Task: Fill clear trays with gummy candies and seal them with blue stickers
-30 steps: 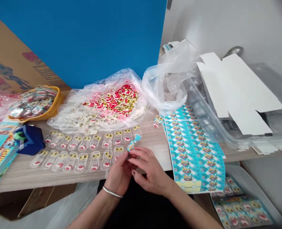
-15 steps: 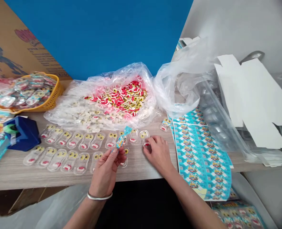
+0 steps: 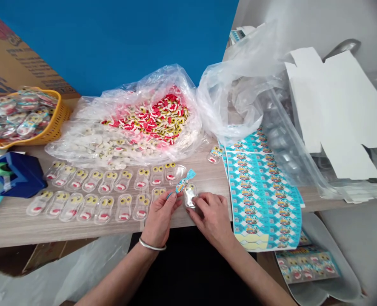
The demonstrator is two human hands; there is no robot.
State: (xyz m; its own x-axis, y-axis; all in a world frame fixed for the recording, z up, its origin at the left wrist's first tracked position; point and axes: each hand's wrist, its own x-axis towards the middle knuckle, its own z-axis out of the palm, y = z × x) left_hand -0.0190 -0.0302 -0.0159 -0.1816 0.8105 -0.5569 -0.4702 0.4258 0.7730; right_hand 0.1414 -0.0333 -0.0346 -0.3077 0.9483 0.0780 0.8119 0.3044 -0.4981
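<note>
Your left fingers [image 3: 168,204] pinch the blue label [image 3: 182,184], slanting at the clear pack's [image 3: 190,196] left. Your right fingers [image 3: 200,204] hold its right edge.

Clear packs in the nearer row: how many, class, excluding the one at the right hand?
8: seven packs side by side, rightward from near the blue tape dispenser, and an eighth pack partly behind the left hand, which may hide more.
</note>
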